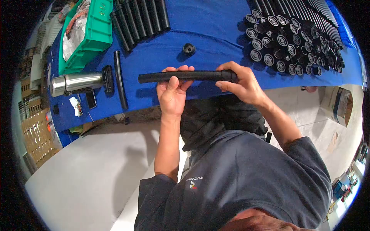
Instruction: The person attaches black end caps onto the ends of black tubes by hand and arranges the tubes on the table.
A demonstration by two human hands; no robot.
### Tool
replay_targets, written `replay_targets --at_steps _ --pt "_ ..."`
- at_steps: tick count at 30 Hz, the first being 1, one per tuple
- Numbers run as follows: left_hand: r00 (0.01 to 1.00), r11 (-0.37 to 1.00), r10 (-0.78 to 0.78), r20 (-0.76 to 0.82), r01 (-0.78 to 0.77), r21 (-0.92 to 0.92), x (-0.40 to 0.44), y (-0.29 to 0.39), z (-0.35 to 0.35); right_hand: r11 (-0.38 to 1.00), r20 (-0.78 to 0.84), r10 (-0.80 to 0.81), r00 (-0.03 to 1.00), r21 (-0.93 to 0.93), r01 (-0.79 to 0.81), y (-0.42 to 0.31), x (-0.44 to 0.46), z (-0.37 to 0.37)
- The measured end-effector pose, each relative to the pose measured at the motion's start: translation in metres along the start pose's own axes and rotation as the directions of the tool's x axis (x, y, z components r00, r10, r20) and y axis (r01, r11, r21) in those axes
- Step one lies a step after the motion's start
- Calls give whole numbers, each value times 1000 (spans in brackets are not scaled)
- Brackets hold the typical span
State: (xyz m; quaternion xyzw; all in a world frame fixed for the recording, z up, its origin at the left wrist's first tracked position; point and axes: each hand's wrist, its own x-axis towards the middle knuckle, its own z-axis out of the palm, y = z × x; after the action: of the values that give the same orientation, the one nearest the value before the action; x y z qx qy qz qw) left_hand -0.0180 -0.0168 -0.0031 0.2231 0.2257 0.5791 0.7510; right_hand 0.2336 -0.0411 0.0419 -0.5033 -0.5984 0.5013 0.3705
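Spanning both hands, the black tube (206,75) is held over the near edge of the blue-covered table (219,46). The left hand (172,96) holds its middle between thumb and fingers; the right hand (243,82) grasps the collared end. Beyond sits a small black cup (189,48). Toward the table's left edge are a loose tube (120,79), a steel flask (77,83) and a green bin (92,36); stacked tubes (291,50) crowd its right side. An open carton (339,104) stands on the pale floor (300,106).
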Motion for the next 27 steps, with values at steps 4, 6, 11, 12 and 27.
replay_targets --at_steps 4,6,11,12,27 --pt "999 999 34 16 -34 13 -1 -3 -4 979 -77 45 996 204 -28 10 -1 12" --pt "999 999 35 2 -35 8 -2 -2 -4 989 -75 5 997 149 6 7 1 10" --pt "999 999 -3 -41 2 -32 2 0 10 992 -54 -108 993 -69 104 7 6 1" --pt "1000 999 6 -21 -7 -32 2 0 7 976 -61 -178 982 -136 169 9 8 1" --pt "999 1000 9 30 -9 -5 0 -2 -4 938 134 179 975 277 -210 -3 3 -5"
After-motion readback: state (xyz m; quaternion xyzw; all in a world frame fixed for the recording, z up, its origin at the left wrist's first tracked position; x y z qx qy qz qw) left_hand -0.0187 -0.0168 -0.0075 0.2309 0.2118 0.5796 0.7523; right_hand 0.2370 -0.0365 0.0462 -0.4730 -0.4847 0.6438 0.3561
